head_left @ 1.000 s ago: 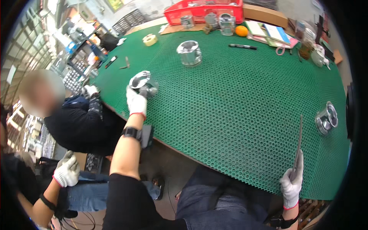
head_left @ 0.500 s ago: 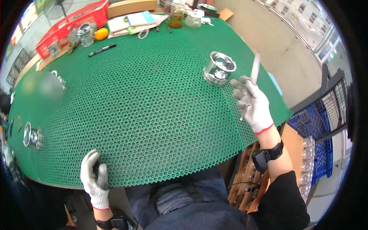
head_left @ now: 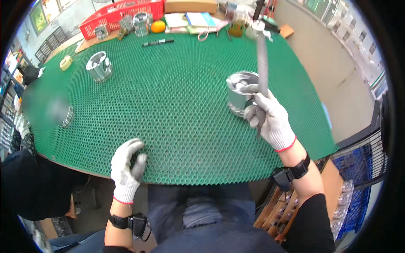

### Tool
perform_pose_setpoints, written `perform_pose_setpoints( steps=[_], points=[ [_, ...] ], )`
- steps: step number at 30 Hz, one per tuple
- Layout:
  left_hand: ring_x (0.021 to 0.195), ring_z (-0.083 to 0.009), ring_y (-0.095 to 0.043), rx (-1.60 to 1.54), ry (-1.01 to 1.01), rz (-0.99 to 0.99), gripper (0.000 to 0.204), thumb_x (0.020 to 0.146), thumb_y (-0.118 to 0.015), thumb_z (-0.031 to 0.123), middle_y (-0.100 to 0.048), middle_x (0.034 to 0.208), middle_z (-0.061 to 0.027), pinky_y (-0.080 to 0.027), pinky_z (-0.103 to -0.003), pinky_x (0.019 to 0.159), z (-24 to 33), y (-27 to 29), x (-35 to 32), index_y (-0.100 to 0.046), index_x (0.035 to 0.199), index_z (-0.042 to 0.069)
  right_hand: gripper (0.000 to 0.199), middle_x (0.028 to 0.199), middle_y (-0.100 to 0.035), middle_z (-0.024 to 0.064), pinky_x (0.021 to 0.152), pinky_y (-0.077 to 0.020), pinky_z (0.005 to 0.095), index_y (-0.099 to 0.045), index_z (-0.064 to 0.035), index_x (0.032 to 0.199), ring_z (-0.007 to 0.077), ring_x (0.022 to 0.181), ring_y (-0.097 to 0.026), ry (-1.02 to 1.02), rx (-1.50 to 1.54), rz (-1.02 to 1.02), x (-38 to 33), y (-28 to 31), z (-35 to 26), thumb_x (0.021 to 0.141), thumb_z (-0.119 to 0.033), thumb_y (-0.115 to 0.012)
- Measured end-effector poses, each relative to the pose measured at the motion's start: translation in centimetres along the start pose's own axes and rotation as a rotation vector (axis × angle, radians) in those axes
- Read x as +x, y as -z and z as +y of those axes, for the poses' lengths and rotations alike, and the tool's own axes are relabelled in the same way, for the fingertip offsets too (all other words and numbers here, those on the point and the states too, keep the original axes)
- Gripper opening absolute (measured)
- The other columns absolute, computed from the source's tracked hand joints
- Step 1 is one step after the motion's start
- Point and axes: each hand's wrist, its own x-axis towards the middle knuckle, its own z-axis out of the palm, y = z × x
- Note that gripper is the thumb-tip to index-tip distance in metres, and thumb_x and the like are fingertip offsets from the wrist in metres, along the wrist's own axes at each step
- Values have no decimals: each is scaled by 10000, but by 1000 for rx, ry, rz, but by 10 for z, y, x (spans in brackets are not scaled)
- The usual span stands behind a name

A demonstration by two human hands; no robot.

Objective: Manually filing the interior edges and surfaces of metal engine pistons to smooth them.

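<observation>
My right hand (head_left: 272, 118), in a white glove with grey fingertips, is closed round a long, flat grey file (head_left: 262, 63). The file stands nearly upright in the hand and is smeared by motion. Directly beside it sits a silver metal piston (head_left: 237, 98), hollow end up; the fingers overlap its right side, and whether they touch it I cannot tell. Gloved as well, my left hand (head_left: 128, 168) hovers at the table's near edge, fingers curved, thumb apart, holding nothing.
A green perforated mat (head_left: 181, 114) covers the table. Another piston (head_left: 100, 67) stands far left, near a yellow tape roll (head_left: 66, 63). Along the back are a red crate (head_left: 122, 17), an orange (head_left: 158, 26), a pen (head_left: 157, 43) and notebooks (head_left: 187, 20). A co-worker's dark sleeve (head_left: 29, 143) shows at left.
The view has swung left, showing a co-worker. My right hand has come up against the piston's side, its fingers tighter on the file. My left hand has moved in over the mat.
</observation>
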Motion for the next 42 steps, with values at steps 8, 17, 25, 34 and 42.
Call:
perform_pose_setpoints(
  steps=[8,17,25,34,42],
  points=[
    [1178,-240,-575,-312,292,-276,474,890,-548,-2,-583,1281,-168,-439,-340,1026,42,-12,5,-468,1356,-24,460,1061,-627,160,605,-569,281,-446,59,1283,200,736,-683,-436,53,-254,-59,-70,21,941,-238,-533],
    [1094,-218,-624,-535,510,-311,539,816,-699,132,-617,1237,-131,-493,-331,948,19,-44,22,-515,1307,6,648,905,-693,150,735,-536,333,-442,-34,1412,260,756,-695,39,-1220,52,-180,-3,56,821,-133,-690],
    [1015,-169,-647,-624,391,-578,501,755,-728,216,-676,1118,-100,-500,-308,912,16,-36,39,-613,1200,19,522,608,-596,79,496,-466,338,-581,-111,1318,261,510,-598,142,-1123,-322,-184,0,46,834,-276,-688],
    [989,-190,-647,-558,335,-674,439,811,-684,261,-667,1094,-107,-509,-322,909,25,-30,52,-616,1157,-1,583,524,-502,49,407,-394,349,-532,-146,1367,234,410,-520,321,-1197,-554,-108,-49,49,810,-255,-666],
    [979,-149,-633,-1008,638,-786,456,831,-718,331,-658,1072,-93,-525,-290,839,26,-32,58,-624,1126,-4,516,584,-572,82,455,-453,357,-556,-135,1324,272,474,-573,319,-1229,-395,-70,-57,45,822,-204,-654]
  ],
)
